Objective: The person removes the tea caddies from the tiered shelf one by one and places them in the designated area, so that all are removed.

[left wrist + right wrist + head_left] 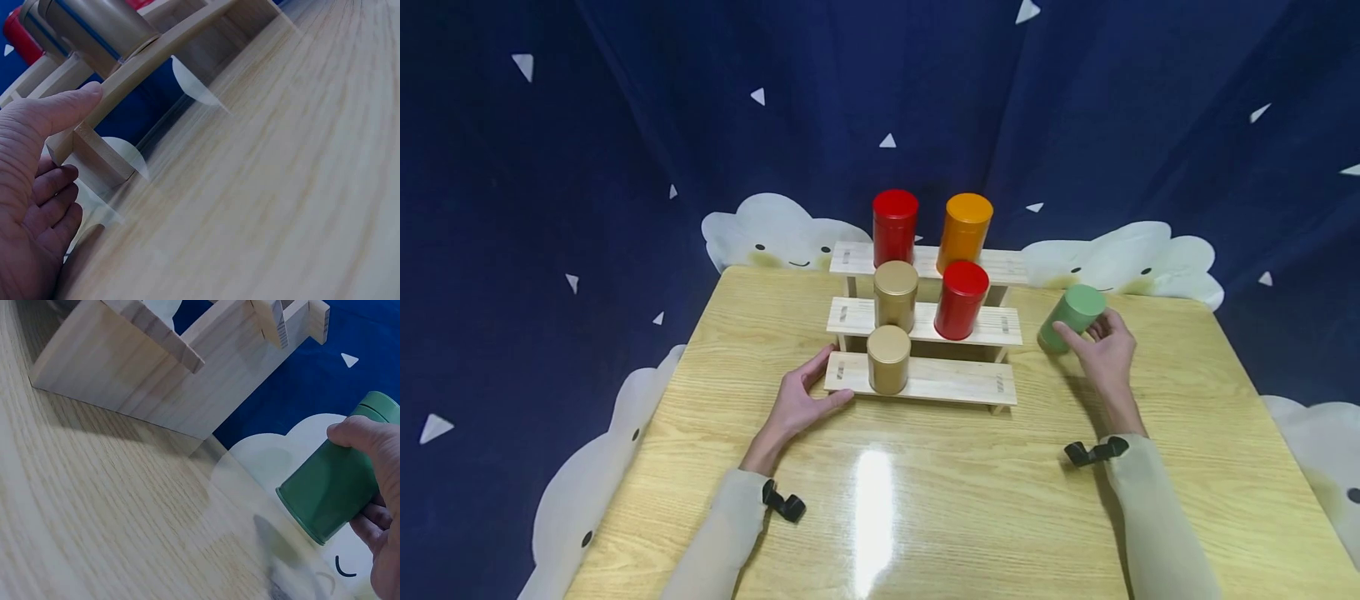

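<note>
At the middle of the table stands a three-tier wooden step shelf (958, 382). My left hand (799, 400) grips the left end of its lowest board, thumb along the front edge and fingers at the far side. My right hand (1107, 350) holds a green canister (1071, 318) to the right of the shelf. The right wrist view shows the canister (337, 484) tilted and lifted off the table. On the shelf stand a gold canister (888, 362) at the bottom, a gold one (896, 296) and a red one (961, 302) in the middle, and red (894, 229) and orange (966, 233) ones on top.
The shelf stands on a light wood table (940, 492). Behind and beside the table hangs a dark blue curtain (820, 100) with white triangles and smiling clouds. Each wrist carries a black strap with a small device.
</note>
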Motion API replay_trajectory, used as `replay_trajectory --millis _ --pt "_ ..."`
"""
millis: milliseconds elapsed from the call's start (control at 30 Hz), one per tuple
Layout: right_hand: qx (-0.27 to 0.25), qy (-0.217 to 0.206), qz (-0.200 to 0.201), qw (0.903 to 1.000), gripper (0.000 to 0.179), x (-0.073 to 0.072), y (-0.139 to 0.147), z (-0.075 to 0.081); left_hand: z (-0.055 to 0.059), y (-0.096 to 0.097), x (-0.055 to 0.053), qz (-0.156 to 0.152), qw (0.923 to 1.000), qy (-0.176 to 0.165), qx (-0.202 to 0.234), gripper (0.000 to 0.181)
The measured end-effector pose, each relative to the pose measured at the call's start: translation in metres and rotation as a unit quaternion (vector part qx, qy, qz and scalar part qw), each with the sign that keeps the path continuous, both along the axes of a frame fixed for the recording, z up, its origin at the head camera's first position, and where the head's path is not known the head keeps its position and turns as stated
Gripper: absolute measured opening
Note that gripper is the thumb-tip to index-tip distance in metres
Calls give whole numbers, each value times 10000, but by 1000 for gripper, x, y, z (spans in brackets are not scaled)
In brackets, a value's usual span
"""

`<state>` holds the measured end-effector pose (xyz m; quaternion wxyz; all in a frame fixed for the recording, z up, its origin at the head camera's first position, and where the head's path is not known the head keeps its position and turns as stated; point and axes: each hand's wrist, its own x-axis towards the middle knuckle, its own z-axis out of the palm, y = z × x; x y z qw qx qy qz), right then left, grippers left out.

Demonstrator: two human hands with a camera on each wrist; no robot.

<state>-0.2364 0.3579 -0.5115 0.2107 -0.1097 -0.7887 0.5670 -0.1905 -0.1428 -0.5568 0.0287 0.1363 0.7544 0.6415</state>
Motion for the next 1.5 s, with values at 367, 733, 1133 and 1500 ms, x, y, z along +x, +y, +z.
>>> replay_trajectory --millis 367,733,1133,1500 --pt "-274 -42 94 9996 71 -17 2 -13 -2 0 0 -30 10000 26 -14 90" --pt "-86 74 140 9998 72 -26 0 -17 -1 -1 0 -11 10000 41 -18 90" --pt "154 84 55 9998 71 -27 2 -26 -1 -1 2 50 9999 58 -109 90" --pt "304 112 -101 9994 68 -28 2 -29 -2 -1 2 41 9999 109 -64 90"
